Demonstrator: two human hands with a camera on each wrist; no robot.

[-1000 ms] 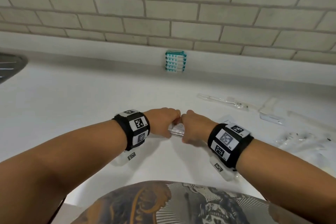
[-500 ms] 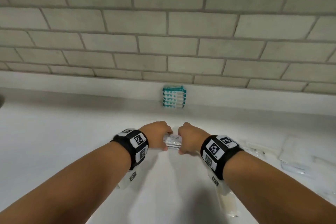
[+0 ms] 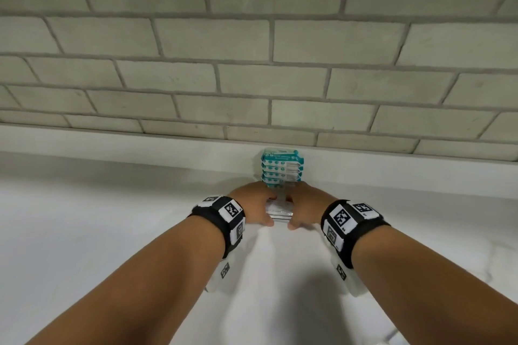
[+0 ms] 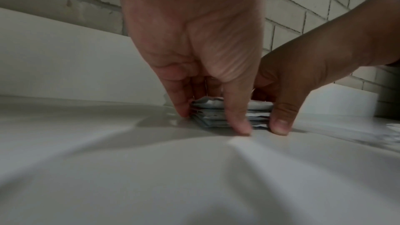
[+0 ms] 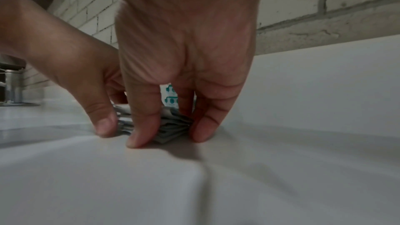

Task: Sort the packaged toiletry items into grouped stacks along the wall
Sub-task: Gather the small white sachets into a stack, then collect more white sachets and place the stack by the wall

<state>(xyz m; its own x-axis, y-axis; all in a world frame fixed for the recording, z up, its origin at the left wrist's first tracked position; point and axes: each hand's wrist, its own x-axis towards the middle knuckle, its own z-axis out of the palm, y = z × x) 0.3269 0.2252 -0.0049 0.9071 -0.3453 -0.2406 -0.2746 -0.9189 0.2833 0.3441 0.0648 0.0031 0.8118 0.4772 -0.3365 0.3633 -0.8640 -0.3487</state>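
Note:
A small stack of white packets sits on the white counter, held from both sides. My left hand grips its left end and my right hand grips its right end, thumbs at the near edge. In the left wrist view my left hand's fingers curl down around the packets, fingertips touching the counter. The right wrist view shows the same hold on the packets. Just behind stands a teal-and-white stack of packages against the wall; most of the white stack is hidden by my hands.
A grey brick wall with a white ledge runs along the back of the counter. A metal fixture stands far to the left. Loose wrapped items lie blurred at the right.
Both hands carried the white packets forward from mid-counter to just in front of the teal stack and lowered them onto the counter. The loose items at the right have left the head view.

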